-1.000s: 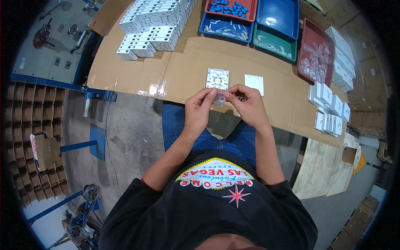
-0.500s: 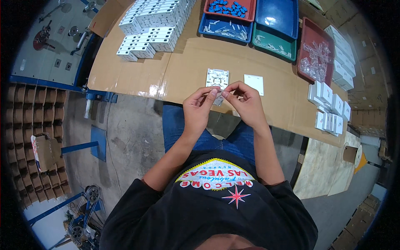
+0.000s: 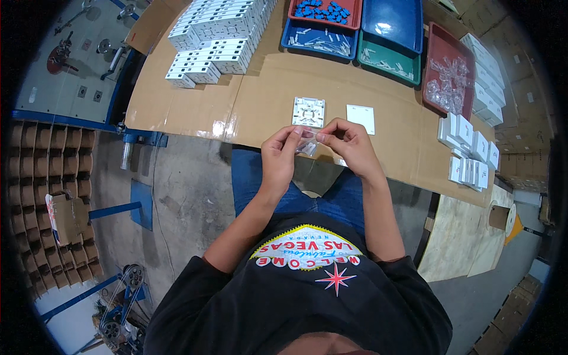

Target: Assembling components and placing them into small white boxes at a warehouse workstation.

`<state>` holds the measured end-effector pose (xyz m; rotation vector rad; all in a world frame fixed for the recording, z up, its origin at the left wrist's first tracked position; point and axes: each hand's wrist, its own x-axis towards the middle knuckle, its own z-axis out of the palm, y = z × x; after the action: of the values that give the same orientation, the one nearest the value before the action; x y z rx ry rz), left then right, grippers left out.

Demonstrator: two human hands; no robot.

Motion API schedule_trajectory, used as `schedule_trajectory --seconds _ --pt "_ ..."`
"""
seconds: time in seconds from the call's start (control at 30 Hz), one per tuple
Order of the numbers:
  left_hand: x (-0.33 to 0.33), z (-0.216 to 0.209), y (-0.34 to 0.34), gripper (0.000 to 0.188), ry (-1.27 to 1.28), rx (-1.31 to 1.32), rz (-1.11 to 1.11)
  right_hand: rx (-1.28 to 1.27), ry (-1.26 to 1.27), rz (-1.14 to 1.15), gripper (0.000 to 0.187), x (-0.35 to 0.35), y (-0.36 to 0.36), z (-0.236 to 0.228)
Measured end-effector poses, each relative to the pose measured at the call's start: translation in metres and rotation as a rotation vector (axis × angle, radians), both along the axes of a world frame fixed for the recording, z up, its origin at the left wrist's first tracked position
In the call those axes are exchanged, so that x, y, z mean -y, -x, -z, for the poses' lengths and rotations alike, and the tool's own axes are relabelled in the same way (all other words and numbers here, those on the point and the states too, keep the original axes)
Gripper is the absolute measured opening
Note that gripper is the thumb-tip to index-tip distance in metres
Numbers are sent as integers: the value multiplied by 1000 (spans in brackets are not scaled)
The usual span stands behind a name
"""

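Note:
At the table's near edge, my left hand (image 3: 279,155) pinches one upper corner of a small clear plastic bag (image 3: 307,147) between thumb and fingers. My right hand (image 3: 353,148) grips the bag's top edge from the other side. Small pale pieces seem to lie in the bag, too blurred to name. Just beyond my fingertips a square white plastic housing (image 3: 309,110) lies with its moulded inner side up. To its right rests a flat white cover plate (image 3: 361,118), apart from both hands.
White housings (image 3: 216,56) are stacked at the back left. Behind stand a red tray (image 3: 294,19) of blue parts, a blue tray (image 3: 291,44) and a green tray (image 3: 387,72) of small pieces, and a dark red tray (image 3: 435,109) of clear bags. White boxes (image 3: 464,133) sit at right.
Both hands have shifted slightly apart at the fingertips. The clear bag now hangs more spread out between them, and more of the white housing shows.

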<state>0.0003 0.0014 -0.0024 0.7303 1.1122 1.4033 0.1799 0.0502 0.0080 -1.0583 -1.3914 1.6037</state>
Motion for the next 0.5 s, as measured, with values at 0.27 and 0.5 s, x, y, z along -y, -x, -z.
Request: schedule_trajectory --seconds 0.27,0.5 --pt "-2 7 -3 26 41 -131 95 8 26 2 7 0 2 8" --pt "-8 5 11 30 87 155 136 67 61 38 9 -3 -4 13"
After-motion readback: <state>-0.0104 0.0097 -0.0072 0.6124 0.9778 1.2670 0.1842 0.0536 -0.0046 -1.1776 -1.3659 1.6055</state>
